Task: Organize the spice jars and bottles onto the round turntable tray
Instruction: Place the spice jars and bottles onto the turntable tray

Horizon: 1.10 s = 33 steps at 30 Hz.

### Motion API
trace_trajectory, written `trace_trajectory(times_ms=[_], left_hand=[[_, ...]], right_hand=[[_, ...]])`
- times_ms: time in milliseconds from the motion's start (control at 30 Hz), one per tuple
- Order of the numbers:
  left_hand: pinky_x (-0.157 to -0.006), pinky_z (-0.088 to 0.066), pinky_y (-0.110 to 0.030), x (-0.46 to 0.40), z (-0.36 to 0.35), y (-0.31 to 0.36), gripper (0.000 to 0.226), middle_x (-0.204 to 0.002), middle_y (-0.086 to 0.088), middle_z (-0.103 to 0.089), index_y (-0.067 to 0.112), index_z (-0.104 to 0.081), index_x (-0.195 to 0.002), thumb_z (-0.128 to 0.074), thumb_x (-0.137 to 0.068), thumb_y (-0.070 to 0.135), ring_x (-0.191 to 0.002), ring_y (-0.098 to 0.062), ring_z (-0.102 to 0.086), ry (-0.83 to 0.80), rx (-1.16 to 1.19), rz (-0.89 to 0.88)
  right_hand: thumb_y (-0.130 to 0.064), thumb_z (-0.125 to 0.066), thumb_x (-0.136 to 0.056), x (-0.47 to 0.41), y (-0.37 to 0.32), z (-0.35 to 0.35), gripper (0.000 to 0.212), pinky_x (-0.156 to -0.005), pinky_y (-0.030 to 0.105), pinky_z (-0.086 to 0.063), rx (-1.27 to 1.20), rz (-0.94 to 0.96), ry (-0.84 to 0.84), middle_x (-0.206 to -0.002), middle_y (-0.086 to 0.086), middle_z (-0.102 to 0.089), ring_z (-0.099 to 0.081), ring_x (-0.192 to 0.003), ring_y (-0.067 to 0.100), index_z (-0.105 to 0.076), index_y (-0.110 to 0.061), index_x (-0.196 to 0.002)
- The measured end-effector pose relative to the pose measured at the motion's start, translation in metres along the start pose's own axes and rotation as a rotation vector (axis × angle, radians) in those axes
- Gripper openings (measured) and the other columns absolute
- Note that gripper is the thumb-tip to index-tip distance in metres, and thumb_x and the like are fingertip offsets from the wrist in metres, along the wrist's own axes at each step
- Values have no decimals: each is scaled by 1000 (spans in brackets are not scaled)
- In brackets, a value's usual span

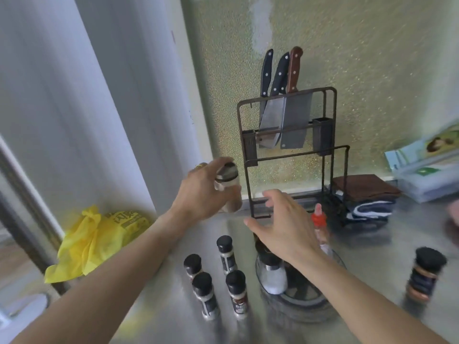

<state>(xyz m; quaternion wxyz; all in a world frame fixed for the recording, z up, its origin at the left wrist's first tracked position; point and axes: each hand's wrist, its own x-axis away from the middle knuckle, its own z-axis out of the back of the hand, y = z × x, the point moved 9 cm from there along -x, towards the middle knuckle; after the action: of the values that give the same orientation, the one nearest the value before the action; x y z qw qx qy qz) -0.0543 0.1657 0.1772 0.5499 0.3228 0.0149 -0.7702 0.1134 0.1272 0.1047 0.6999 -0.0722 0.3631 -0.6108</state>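
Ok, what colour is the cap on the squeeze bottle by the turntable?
Red cap, clearest in the head view.

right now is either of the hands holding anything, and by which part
The left hand grips a spice jar round its body, below the lid, lifted off the counter. The right hand is open and holds nothing.

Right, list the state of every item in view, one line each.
Left hand: grips the metal-capped jar, lifted off the counter.
Right hand: open, over the turntable tray.
Four black-capped jars: upright on the counter.
Jar at right: upright, off the tray.
Knives: slotted in the rack.
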Motion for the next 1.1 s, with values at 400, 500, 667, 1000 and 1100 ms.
trace_trajectory(times_ms=[400,500,667,1000,1100], left_hand=[[-94,-58,-36,91,-51,124,84,-117,6,-75,28,-41,-150,-80,-80,55,-104,-16,-71,-138,231,-9],[-98,-56,-38,118,-77,98,62,-118,10,-69,26,-49,-142,-73,-89,49,-109,-12,-67,-70,377,174],[-91,-57,-40,168,-122,51,26,-114,5,-68,23,-57,-123,-63,-98,26,-99,-13,-68,28,302,347],[-90,-51,-33,181,-167,35,28,-119,-3,-72,15,-66,-123,-58,-102,32,-109,-23,-68,-83,110,362],[-88,-51,-32,187,-161,36,24,-117,-2,-73,17,-66,-121,-59,-100,28,-108,-23,-68,-77,118,341]], right_hand=[[-47,-83,-77,86,75,55,39,-67,25,-54,-227,-120,-56,-91,-16,-72,-66,-73,-2,-62,-29,-105],[-41,-85,-77,99,105,27,46,-67,25,-53,-238,-195,-55,-93,-15,-73,-67,-77,3,-62,-28,-115],[-44,-83,-75,104,124,-19,38,-63,18,-46,-208,-219,-116,-94,-17,-73,-63,-75,-1,-65,-28,-105],[-47,-85,-75,111,119,-52,44,-68,23,-49,-154,-208,-180,-100,-13,-75,-66,-81,7,-62,-28,-107],[-47,-86,-73,118,116,-50,58,-82,32,-58,-126,-213,-178,-113,-11,-74,-70,-94,12,-59,-26,-119]])
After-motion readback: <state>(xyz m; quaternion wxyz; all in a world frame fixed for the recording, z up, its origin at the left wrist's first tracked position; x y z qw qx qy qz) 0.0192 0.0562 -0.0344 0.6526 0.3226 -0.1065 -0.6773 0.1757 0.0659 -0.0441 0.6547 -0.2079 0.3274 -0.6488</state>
